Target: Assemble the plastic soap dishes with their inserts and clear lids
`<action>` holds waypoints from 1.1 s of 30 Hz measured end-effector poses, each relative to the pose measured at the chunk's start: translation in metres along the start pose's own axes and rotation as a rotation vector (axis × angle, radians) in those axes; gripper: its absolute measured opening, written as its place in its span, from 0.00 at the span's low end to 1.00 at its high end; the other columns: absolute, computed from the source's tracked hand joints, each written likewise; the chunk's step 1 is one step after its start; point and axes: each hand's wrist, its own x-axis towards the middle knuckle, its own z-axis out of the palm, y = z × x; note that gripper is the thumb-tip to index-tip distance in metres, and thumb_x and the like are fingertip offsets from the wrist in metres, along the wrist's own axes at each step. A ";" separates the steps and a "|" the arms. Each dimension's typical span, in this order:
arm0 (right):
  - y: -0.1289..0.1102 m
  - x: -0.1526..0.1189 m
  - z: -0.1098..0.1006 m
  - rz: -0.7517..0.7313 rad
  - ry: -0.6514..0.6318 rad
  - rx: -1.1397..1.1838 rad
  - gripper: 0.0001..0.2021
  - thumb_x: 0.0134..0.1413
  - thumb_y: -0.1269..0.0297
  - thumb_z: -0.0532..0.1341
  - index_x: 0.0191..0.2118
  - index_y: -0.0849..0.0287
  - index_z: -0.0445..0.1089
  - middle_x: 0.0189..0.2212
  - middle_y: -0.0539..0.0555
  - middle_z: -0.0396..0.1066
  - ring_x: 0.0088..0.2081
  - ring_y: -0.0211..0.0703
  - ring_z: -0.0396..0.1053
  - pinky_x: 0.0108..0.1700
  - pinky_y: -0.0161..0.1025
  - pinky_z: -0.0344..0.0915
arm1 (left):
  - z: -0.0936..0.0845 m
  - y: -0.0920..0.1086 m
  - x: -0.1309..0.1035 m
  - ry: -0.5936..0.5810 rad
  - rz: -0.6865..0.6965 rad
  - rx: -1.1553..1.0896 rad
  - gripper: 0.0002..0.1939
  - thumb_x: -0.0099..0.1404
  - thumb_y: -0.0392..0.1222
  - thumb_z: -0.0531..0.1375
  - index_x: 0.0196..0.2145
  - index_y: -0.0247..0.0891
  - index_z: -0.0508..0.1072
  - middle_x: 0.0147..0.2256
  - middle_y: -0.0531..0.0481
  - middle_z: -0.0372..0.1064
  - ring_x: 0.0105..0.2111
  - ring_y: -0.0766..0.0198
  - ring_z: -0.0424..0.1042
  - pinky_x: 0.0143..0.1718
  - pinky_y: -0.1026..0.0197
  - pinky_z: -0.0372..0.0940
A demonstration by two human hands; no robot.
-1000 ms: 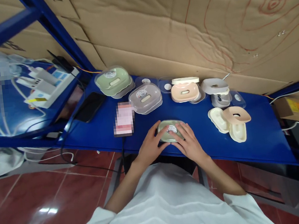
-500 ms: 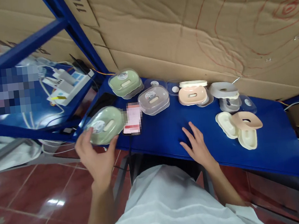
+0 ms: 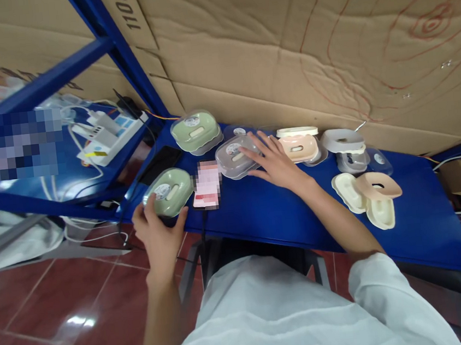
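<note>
Green box in L hand, R hand now at grey box

A clear-lidded green soap box is lying front-left of a clear-lidded grey soap box, both bearing stickers.

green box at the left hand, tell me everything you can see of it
The green box is rounded and oblong, pale green and plastic-looking, under a clear, glossy cover with a printed white sticker. A cream bar shape shows in its middle. It sits right way up at the left of the blue table, beside a lit phone. The left hand grips its near side.
</note>
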 end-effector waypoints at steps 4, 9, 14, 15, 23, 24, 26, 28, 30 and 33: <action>0.021 0.015 0.006 0.041 -0.040 0.022 0.31 0.74 0.56 0.58 0.77 0.46 0.54 0.78 0.57 0.49 0.78 0.61 0.45 0.76 0.67 0.48 | -0.005 -0.004 -0.001 -0.015 0.059 -0.070 0.43 0.68 0.56 0.66 0.73 0.36 0.59 0.68 0.27 0.57 0.69 0.31 0.59 0.68 0.29 0.57; 0.022 0.003 0.003 0.077 -0.033 0.040 0.29 0.75 0.55 0.55 0.76 0.50 0.56 0.77 0.61 0.50 0.76 0.60 0.51 0.74 0.62 0.55 | -0.010 0.004 -0.004 0.118 0.109 -0.077 0.44 0.68 0.54 0.67 0.73 0.33 0.57 0.70 0.25 0.55 0.72 0.32 0.54 0.71 0.28 0.51; 0.031 -0.006 -0.005 0.080 -0.022 0.064 0.34 0.75 0.51 0.56 0.78 0.54 0.50 0.77 0.61 0.50 0.76 0.56 0.50 0.75 0.58 0.52 | -0.007 0.049 -0.015 0.145 0.256 -0.175 0.34 0.70 0.46 0.66 0.69 0.40 0.63 0.69 0.33 0.56 0.72 0.39 0.56 0.72 0.34 0.53; 0.038 -0.009 -0.008 0.117 -0.010 0.052 0.35 0.74 0.49 0.56 0.78 0.55 0.49 0.77 0.62 0.50 0.76 0.56 0.50 0.75 0.59 0.50 | -0.004 0.059 -0.019 0.128 0.300 -0.208 0.32 0.70 0.44 0.66 0.68 0.41 0.64 0.68 0.34 0.58 0.71 0.41 0.58 0.72 0.36 0.54; 0.075 -0.051 -0.015 0.372 0.014 -0.097 0.23 0.75 0.53 0.54 0.67 0.57 0.69 0.64 0.63 0.71 0.65 0.61 0.66 0.70 0.64 0.49 | 0.038 0.116 -0.065 -0.272 0.605 -0.409 0.21 0.75 0.38 0.61 0.63 0.46 0.69 0.62 0.41 0.68 0.61 0.52 0.70 0.61 0.47 0.69; 0.073 -0.057 -0.014 0.368 0.019 -0.098 0.22 0.75 0.55 0.54 0.66 0.56 0.70 0.62 0.63 0.73 0.63 0.60 0.68 0.69 0.62 0.51 | 0.043 0.121 -0.068 -0.339 0.646 -0.402 0.21 0.75 0.39 0.60 0.63 0.46 0.69 0.62 0.41 0.68 0.62 0.52 0.70 0.61 0.47 0.69; 0.068 -0.069 -0.011 0.368 0.028 -0.091 0.21 0.75 0.59 0.54 0.65 0.55 0.71 0.58 0.61 0.76 0.59 0.59 0.69 0.66 0.59 0.55 | 0.052 0.130 -0.071 -0.449 0.714 -0.364 0.22 0.76 0.40 0.59 0.65 0.45 0.67 0.65 0.39 0.66 0.63 0.50 0.69 0.62 0.45 0.67; 0.061 -0.083 -0.009 0.373 0.038 -0.068 0.21 0.74 0.61 0.53 0.65 0.56 0.72 0.56 0.61 0.77 0.57 0.58 0.70 0.62 0.56 0.60 | 0.061 0.138 -0.068 -0.527 0.765 -0.310 0.24 0.77 0.41 0.58 0.68 0.43 0.65 0.69 0.37 0.61 0.67 0.46 0.65 0.64 0.42 0.65; 0.054 -0.097 -0.009 0.375 0.048 -0.043 0.21 0.74 0.61 0.53 0.65 0.55 0.73 0.54 0.61 0.77 0.56 0.58 0.70 0.59 0.54 0.63 | 0.069 0.146 -0.064 -0.575 0.802 -0.260 0.27 0.77 0.41 0.57 0.71 0.43 0.62 0.73 0.36 0.55 0.71 0.44 0.60 0.66 0.40 0.63; 0.043 -0.113 -0.016 0.347 0.026 -0.006 0.21 0.75 0.59 0.53 0.65 0.55 0.73 0.54 0.60 0.77 0.55 0.57 0.71 0.58 0.53 0.65 | 0.082 0.155 -0.058 -0.609 0.869 -0.218 0.29 0.77 0.42 0.57 0.73 0.44 0.60 0.76 0.36 0.48 0.74 0.41 0.54 0.68 0.38 0.60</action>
